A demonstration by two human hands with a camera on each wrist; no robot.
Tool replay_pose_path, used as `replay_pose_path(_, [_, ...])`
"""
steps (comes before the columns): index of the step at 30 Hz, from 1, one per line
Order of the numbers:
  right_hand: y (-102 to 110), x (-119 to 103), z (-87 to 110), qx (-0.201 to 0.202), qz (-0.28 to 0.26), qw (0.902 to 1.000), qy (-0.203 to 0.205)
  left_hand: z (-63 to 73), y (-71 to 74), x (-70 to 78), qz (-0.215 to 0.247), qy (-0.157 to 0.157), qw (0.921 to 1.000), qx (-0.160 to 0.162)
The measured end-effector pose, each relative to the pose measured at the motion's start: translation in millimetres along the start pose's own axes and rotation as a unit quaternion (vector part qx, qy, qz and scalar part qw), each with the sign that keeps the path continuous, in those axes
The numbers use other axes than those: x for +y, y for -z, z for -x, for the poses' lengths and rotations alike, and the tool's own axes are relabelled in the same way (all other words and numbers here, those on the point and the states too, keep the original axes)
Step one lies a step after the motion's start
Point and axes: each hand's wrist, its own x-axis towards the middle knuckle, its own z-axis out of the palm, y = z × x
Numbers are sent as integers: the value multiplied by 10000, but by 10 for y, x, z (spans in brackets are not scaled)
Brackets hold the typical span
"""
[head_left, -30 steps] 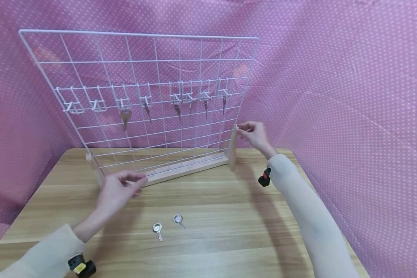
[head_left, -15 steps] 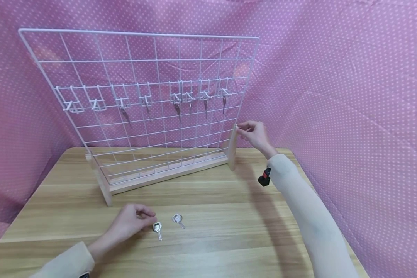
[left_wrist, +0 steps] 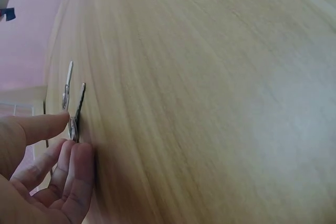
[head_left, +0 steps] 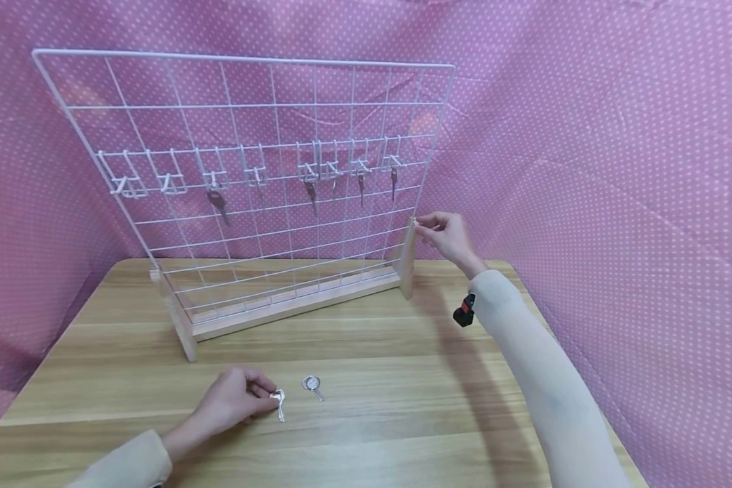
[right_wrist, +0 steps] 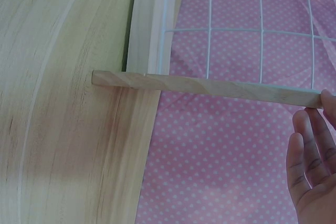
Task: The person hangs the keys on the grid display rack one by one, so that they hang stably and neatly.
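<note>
My left hand (head_left: 234, 400) is low over the wooden table, with thumb and fingertips pinching the head of a silver key (head_left: 282, 411). In the left wrist view, that key's blade (left_wrist: 81, 98) points away from the fingers. A second key with a ring (head_left: 313, 385) lies a little to the right. Farther back, my right hand (head_left: 450, 236) grips the top of the wooden side post (head_left: 407, 264) of a white wire grid rack (head_left: 244, 61). The right wrist view shows thumb and fingers (right_wrist: 315, 153) at the end of this post (right_wrist: 210, 85).
White hooks run in a row across the grid; several carry hanging keys, such as a dark key (head_left: 218, 200). Two hooks at the left, including the leftmost hook (head_left: 128, 186), hold no key. A pink dotted curtain (head_left: 616, 169) surrounds the table (head_left: 390, 420).
My left hand has come down from the rack's lower left to the table and taken the nearer key's head. A key on the third hook swings. The right hand stays put.
</note>
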Motion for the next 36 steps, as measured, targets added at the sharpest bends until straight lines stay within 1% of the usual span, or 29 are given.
replay_pose_path(4, [3, -1, -2, 0, -8, 10000, -43, -8, -36, -5, -148, -87, 9998, 97])
replay_pose_path(11, [2, -5, -6, 1, 6, 10000, -86, -8, -57, -17, -543, -413, 9973, 273])
replay_pose_path(22, [3, -3, 0, 4, 19, 10000, -31, 5, -84, -8, -910, -572, 9934, 400])
replay_pose_path(25, [-3, 1, -4, 25, 39, 10000, 7, 7, -90, -6, -1019, -682, 9914, 457])
replay_pose_path(30, [-5, 16, -5, 60, 31, 9999, 100, 8, -101, -11, -1247, -770, 9876, 563])
replay_pose_path(36, [3, 2, -4, 32, 17, 10000, 52, 15, -88, -25, -1377, -874, 9848, 600])
